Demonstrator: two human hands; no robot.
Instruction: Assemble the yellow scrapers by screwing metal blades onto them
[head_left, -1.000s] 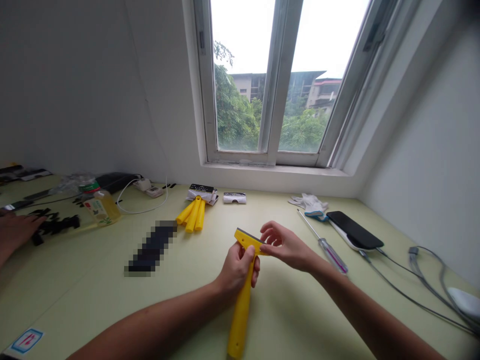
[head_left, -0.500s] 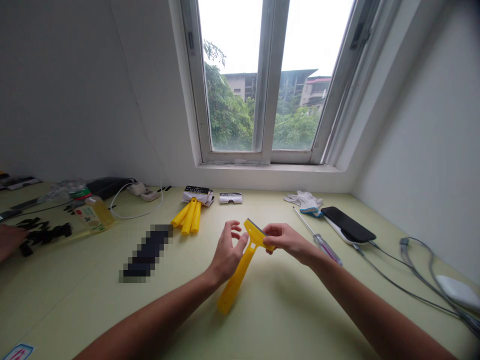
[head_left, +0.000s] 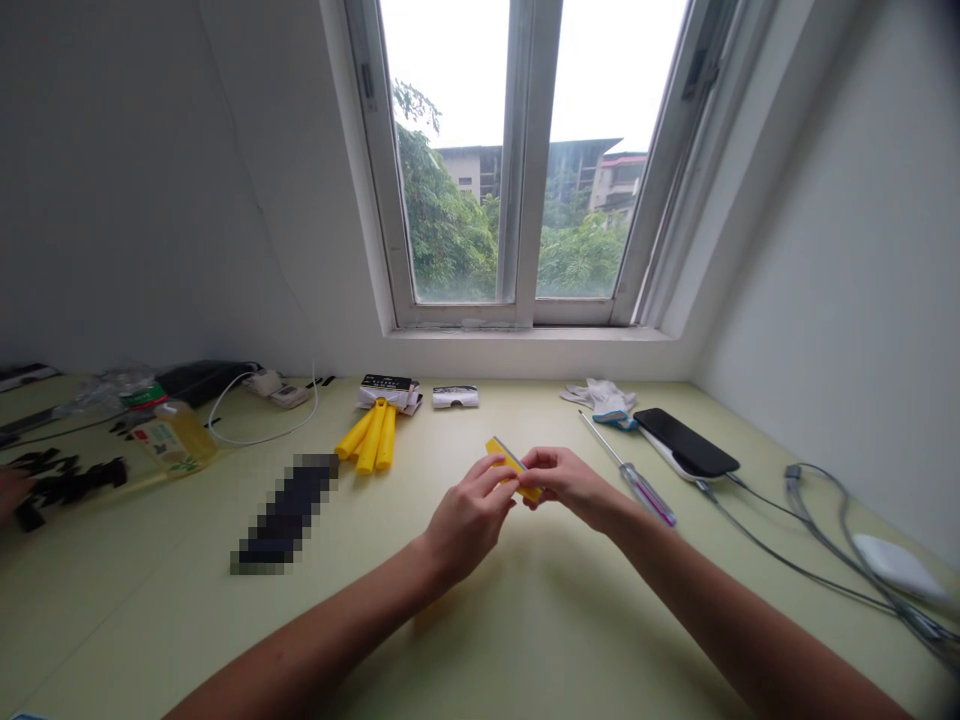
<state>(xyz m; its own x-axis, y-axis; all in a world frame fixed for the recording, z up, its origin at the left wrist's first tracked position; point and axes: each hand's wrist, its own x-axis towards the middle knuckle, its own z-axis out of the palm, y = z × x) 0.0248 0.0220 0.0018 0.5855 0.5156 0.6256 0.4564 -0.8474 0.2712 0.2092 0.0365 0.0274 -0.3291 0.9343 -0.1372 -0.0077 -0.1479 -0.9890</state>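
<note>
White walls (head_left: 150,180) met by pale-green tabletop (head_left: 150,560); grey-framed window (head_left: 529,160) set above, trees (head_left: 446,240) and buildings (head_left: 472,172) seen beyond; room lit by daylight.

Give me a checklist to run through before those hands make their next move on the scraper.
1. Scraper held: ok; the right hand pinches one end of its head, and the left hand touches it too.
2. Fingers clear of the grey edge: cannot tell; they are close to it.
3. Glove worn: not ok; it lies on the table, and both hands are bare.
4. Screwdriver resting on the table: ok; it lies near the phone.
5. Handle in plain view: not ok; the left hand and arm mostly hide it.
</note>
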